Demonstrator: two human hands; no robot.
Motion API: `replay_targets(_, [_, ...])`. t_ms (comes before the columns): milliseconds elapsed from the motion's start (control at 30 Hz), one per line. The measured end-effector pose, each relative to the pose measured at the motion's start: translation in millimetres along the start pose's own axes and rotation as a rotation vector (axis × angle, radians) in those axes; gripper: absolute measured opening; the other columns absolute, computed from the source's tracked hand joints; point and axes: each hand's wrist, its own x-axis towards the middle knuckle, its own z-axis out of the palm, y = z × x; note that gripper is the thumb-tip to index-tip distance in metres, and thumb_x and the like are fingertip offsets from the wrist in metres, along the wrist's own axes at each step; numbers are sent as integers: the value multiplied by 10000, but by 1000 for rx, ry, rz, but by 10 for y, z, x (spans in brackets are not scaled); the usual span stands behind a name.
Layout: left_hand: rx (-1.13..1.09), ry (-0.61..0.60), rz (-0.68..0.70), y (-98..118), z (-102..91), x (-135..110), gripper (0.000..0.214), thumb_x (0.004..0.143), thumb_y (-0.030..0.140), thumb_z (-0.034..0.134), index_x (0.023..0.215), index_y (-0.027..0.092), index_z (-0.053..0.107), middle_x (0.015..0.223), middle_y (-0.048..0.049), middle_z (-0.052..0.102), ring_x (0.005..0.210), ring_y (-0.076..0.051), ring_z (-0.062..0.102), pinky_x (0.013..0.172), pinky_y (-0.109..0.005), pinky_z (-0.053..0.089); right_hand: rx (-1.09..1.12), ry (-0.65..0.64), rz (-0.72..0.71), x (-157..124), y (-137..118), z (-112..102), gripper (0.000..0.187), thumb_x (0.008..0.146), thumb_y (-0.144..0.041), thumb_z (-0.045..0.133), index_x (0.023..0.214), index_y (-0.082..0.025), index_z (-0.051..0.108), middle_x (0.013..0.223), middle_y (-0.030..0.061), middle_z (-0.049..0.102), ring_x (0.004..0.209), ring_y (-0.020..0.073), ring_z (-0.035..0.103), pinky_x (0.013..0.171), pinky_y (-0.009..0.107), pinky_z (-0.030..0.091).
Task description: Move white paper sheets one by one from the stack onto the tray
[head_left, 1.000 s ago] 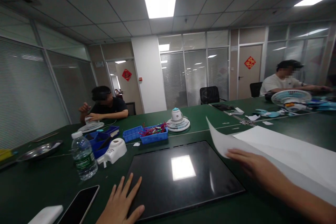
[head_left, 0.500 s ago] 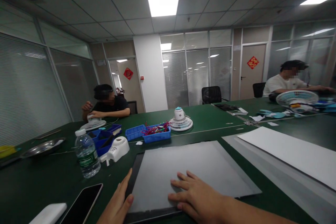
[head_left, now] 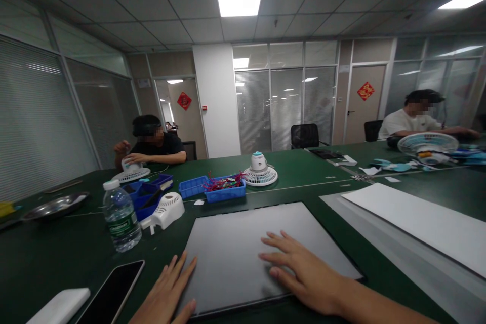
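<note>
A grey sheet of paper lies squarely over a dark flat panel on the green table in front of me. My right hand rests flat on the sheet, fingers spread, near its front right part. My left hand lies open at the sheet's front left corner, fingertips touching its edge. Neither hand holds anything.
A stack of white sheets lies to the right. Left of the panel are a water bottle, a black phone, a white block, a white fan part and blue bins. Two other people sit at the table's far side.
My right hand carried a sheet from the right stack onto the dark panel, then slid it until it lined up. My left hand steadied the left corner.
</note>
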Motion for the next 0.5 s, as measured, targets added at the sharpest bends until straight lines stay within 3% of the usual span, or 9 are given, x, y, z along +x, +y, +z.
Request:
replay_targets(100, [1,-32,-6,-6,-2,9,607,1020,431,396,1569,200,280,1627,-95,151,1488,-362,183,1167,-594,273,-358,82,344,-255,564,-129,546,1007,-513,411,1521,-340,474,1655,14,345,1533,254,262,1258,483,189])
replay_targets(200, [-16,-37,-23,24,21,22,654,1010,517,402,1566,195,276,1628,-100,140,1489,-384,172,1166,-620,258,-499,146,684,-601,1182,-237,679,966,-463,425,1533,-90,446,1622,234,339,1510,424,253,1206,644,200])
replay_targets(267, [-35,-23,-25,32,68,33,739,981,630,421,1560,191,287,1625,-116,132,1485,-405,176,1164,-637,252,-531,163,846,-840,1496,-284,719,969,-485,369,1509,-18,450,1571,310,382,1461,491,321,1138,725,253])
replay_targets(367, [-63,33,-12,-8,184,60,811,927,711,486,1552,223,318,1621,-115,158,1479,-416,210,1157,-644,278,-542,148,923,-1102,1756,-308,696,989,-496,301,1501,-61,479,1553,276,437,1432,443,408,1121,644,356])
replay_targets(500, [-69,78,11,-115,354,118,809,919,717,500,1554,254,309,1633,-90,160,1492,-396,189,1178,-624,253,-557,145,858,-1190,1805,-304,608,1012,-401,280,1496,-104,497,1540,218,486,1407,351,479,1137,516,395])
